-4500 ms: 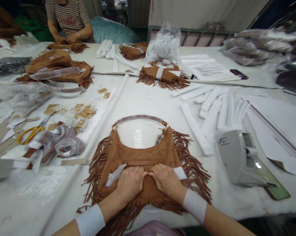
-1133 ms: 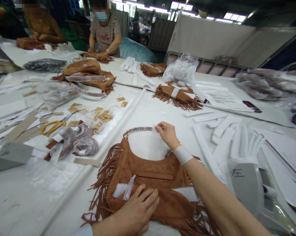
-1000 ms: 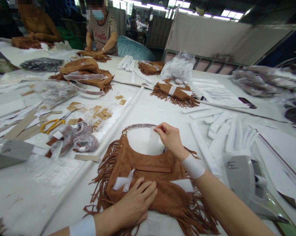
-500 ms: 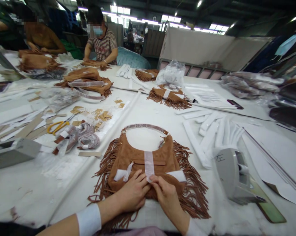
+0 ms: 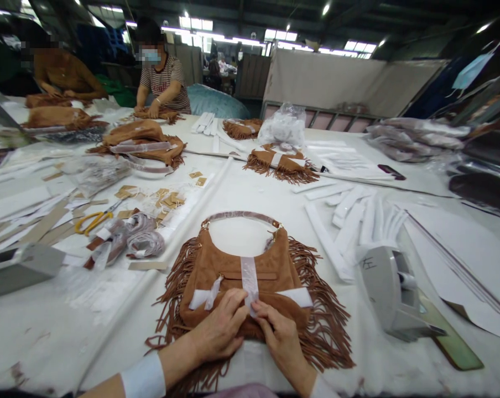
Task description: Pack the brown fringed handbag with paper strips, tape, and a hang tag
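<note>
A brown suede handbag [image 5: 227, 251] with long fringe on both sides lies on the table in front of me, its wrapped handle [image 5: 241, 214] pointing away. Down its middle runs a whitish translucent strip [image 5: 249, 275]. My left hand [image 5: 220, 326] rests on the lower front of the bag, fingers stretched out beside the strip's left edge. My right hand [image 5: 277, 326] pinches the strip's lower end between thumb and fingers. White wrapping [image 5: 297, 297] shows on the bag's right side, and another white piece [image 5: 198, 299] on its left near a wrapped zip pull [image 5: 213, 292].
At right stand a grey tape dispenser [image 5: 385, 293], a green phone-like slab [image 5: 459, 342] and white foam strips [image 5: 358, 221]. On the left lie yellow-handled scissors [image 5: 93, 222], rolled wrapped straps [image 5: 145, 243], tan tags [image 5: 171, 199] and another dispenser [image 5: 21, 268]. Co-workers [image 5: 162, 83] handle bags across the table.
The view has shifted slightly. My right hand has moved a little down along the strip, and my left fingers still lie beside it. The bag stays in place.
</note>
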Motion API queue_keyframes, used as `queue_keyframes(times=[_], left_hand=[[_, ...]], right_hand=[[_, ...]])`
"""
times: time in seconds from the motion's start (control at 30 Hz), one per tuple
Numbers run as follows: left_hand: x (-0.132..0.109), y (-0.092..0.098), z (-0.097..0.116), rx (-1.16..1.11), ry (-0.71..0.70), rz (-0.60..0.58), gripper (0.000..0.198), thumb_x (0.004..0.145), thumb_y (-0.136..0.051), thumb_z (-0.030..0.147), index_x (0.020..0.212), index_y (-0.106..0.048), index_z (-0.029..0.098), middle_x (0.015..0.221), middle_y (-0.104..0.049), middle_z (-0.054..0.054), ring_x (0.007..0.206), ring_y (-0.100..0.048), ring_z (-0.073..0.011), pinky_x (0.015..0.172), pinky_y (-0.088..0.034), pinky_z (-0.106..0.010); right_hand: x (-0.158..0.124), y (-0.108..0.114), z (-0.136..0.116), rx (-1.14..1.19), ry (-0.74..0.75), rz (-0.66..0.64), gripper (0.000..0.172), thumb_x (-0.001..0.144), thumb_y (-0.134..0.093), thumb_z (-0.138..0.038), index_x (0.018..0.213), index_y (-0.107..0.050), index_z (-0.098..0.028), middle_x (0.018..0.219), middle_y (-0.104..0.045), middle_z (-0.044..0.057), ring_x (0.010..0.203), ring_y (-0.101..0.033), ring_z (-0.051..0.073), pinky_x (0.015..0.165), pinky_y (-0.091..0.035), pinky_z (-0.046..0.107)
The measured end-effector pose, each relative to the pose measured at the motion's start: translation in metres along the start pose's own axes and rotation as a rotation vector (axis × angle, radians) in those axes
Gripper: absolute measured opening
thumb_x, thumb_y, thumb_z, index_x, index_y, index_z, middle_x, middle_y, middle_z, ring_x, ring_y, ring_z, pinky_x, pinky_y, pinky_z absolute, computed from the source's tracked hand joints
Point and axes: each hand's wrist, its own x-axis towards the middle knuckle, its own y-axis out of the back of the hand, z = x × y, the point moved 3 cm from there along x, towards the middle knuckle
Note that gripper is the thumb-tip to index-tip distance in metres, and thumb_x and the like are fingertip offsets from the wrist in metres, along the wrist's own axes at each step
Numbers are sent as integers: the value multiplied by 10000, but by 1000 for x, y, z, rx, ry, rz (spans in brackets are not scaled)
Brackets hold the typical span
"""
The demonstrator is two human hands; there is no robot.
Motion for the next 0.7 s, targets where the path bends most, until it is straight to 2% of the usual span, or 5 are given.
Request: queue_keyframes(times=[0.17,0.47,0.53,0.6,0.7], left_hand=[[6,1,4,86,-29,-97,986,605,-499,54,1475,-41,121,1571,-49,-161,1442,-11,-308,1147,-224,-541],[3,-9,1,199,-93,-164,785,710,-435,34,1457,-198,78,1545,-203,-159,1444,-83,-273,1147,-198,-573],[1,-14,-1,225,-118,-163,695,782,-388,31,1455,-227,96,1523,-273,-148,1438,-132,-263,1143,-193,-586],[-1,-18,-2,256,-135,-154,638,834,-347,26,1457,-233,104,1508,-307,-145,1431,-169,-257,1140,-194,-593],[-2,-19,-1,303,-163,-118,578,886,-342,36,1453,-260,108,1489,-335,-161,1417,-216,-262,1135,-212,-595]], right_hand=[[2,3,-2,15,70,-34,195,919,-458,-177,881,-637,-246,1108,-694,42,1054,-642,195,916,-551,343],[2,9,-2,-161,338,-106,184,920,-464,-154,935,-632,-229,1046,-711,46,1010,-658,190,906,-553,351],[9,13,-1,-188,277,-150,202,943,-445,-211,888,-639,-219,870,-726,43,834,-693,184,812,-572,328],[24,18,2,-203,93,-103,271,970,-392,-270,854,-630,-211,683,-685,23,627,-665,164,651,-561,281],[53,16,4,-247,-67,35,335,993,-298,-288,1041,-611,-177,830,-711,66,740,-675,169,704,-545,283]])
